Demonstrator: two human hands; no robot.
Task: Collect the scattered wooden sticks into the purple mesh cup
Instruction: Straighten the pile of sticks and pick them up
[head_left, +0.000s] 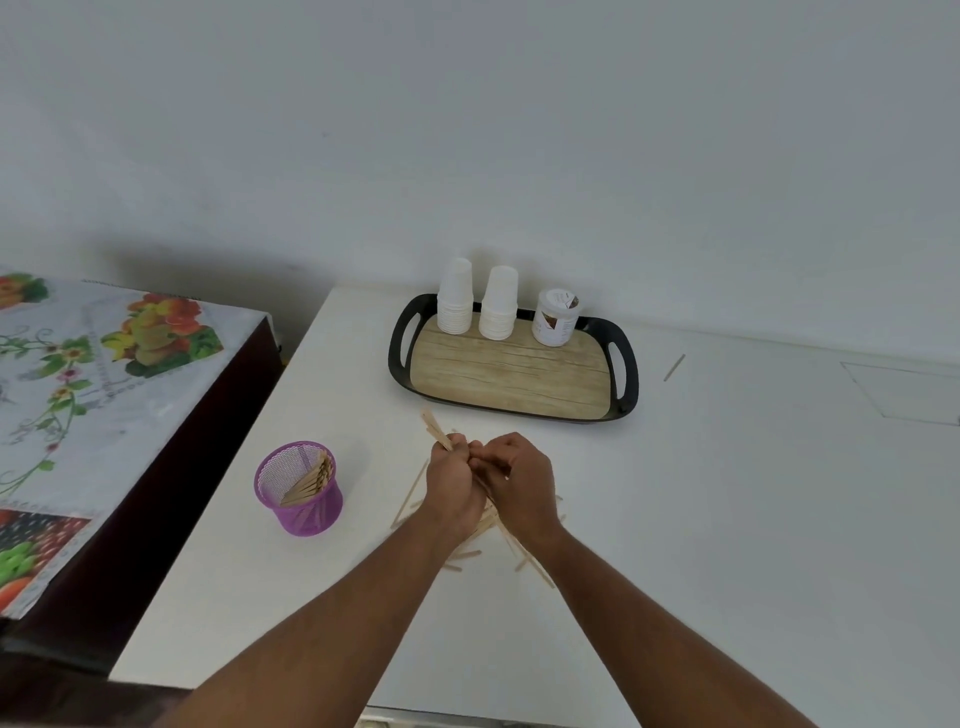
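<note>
A purple mesh cup (298, 491) stands upright on the white table, left of my hands, with several wooden sticks leaning inside it. My left hand (453, 480) is closed around a bundle of wooden sticks (435, 428) whose ends poke out above the fist. Touching it on the right, my right hand (519, 475) has its fingers curled on the same bundle. More loose sticks (475, 545) lie scattered on the table beneath both wrists. One stray stick (674, 367) lies far right of the tray.
A black tray with a wood-look base (511, 371) sits behind my hands, holding two stacks of white cups (475, 304) and a white jar (556, 317). A lower table with a fruit-print cloth (93, 384) stands to the left. The white table's left edge (208, 499) runs near the cup.
</note>
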